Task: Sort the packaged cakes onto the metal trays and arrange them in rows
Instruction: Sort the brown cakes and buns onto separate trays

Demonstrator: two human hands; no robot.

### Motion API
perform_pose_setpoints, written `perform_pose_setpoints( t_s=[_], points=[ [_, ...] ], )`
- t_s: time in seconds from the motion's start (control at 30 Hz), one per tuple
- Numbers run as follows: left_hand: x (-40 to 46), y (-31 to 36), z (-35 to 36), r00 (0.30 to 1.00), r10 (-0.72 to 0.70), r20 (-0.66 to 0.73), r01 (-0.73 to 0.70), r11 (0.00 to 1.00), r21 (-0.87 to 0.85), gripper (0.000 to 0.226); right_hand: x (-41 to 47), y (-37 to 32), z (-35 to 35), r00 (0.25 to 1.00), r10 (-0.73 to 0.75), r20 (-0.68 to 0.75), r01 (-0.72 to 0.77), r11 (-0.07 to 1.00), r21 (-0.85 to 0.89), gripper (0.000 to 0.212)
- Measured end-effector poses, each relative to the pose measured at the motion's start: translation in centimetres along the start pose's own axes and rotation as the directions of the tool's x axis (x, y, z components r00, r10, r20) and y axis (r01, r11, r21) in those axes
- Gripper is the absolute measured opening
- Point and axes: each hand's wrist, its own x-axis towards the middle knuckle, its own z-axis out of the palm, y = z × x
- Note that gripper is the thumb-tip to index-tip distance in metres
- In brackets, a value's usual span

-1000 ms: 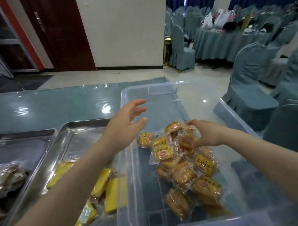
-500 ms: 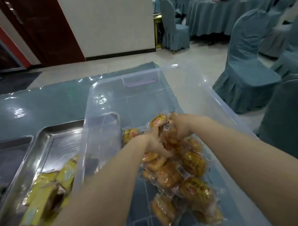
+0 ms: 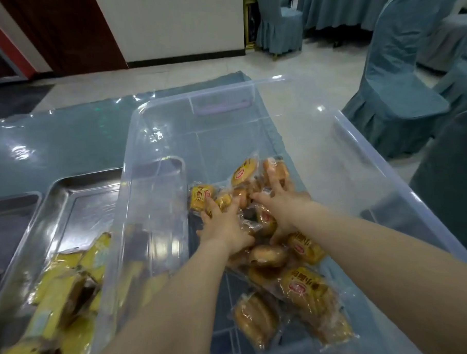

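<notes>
Clear plastic bin [image 3: 340, 134] holds the packaged cakes [image 3: 268, 255] heaped from centre toward five o'clock. Left hand [image 3: 225, 225] and right hand [image 3: 280, 201] lie on the heap, fingers spread, gripping nothing visible. A metal tray [image 3: 75, 194] at nine o'clock carries yellow packets [image 3: 63, 291].

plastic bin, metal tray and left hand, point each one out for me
plastic bin [image 3: 249, 83]: head view, on its far rim.
metal tray [image 3: 74, 181]: head view, on its far rim, left of the bin.
left hand [image 3: 225, 225]: head view, on the back of the hand, over the cakes.
</notes>
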Motion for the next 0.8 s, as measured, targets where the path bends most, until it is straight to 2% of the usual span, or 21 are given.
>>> perform_pose_setpoints(
  t_s=[0.1, 0.27, 0.37, 0.43, 0.53, 0.6, 0.63, 0.73, 0.8],
  points=[
    [0.0, -0.2, 0.0, 0.994, 0.006, -0.105, -0.001, 0.998, 0.056, 0.097, 0.5, 0.7, 0.5, 1.000, -0.014, -0.024, 0.016, 0.996, 0.084, 0.116],
    [0.2, -0.2, 0.2, 0.986, -0.003, -0.169, 0.018, 0.996, 0.082, 0.089, 0.6, 0.4, 0.6, 0.999, -0.009, -0.043, 0.016, 0.987, 0.162, 0.094],
    [0.4, -0.2, 0.3, 0.984, -0.012, -0.180, 0.026, 0.997, 0.077, 0.087, 0.6, 0.2, 0.7, 0.997, 0.004, -0.074, 0.008, 0.988, 0.156, 0.094],
    [0.5, -0.1, 0.2, 0.984, -0.022, -0.176, 0.037, 0.996, 0.081, 0.085, 0.9, 0.3, 1.0, 0.993, -0.036, -0.110, 0.049, 0.991, 0.120, 0.079],
    [0.3, 0.2, -0.4, 0.988, -0.047, -0.150, 0.060, 0.995, 0.077, 0.080, 0.6, 0.8, 1.1, 0.969, -0.088, -0.232, 0.088, 0.996, -0.011, 0.068],
    [0.4, 0.4, -1.1, 0.988, -0.065, -0.141, 0.074, 0.995, 0.060, 0.072, -0.1, 0.6, 0.5, 0.966, -0.096, -0.241, 0.111, 0.992, 0.053, 0.049],
    [0.4, 0.6, -1.7, 0.987, -0.067, -0.148, 0.075, 0.996, 0.051, 0.067, -0.5, 0.5, 0.0, 0.961, -0.093, -0.261, 0.116, 0.990, 0.076, 0.048],
    [0.0, 1.3, -3.9, 0.980, -0.031, -0.197, 0.040, 0.998, 0.045, 0.061, -1.2, 0.3, -1.4, 0.956, -0.067, -0.286, 0.094, 0.992, 0.080, 0.065],
    [-0.7, 1.9, -5.6, 0.968, -0.006, -0.249, 0.018, 0.999, 0.046, 0.057, -1.9, -0.1, -2.5, 0.947, -0.081, -0.310, 0.118, 0.988, 0.104, 0.055]
  ],
)
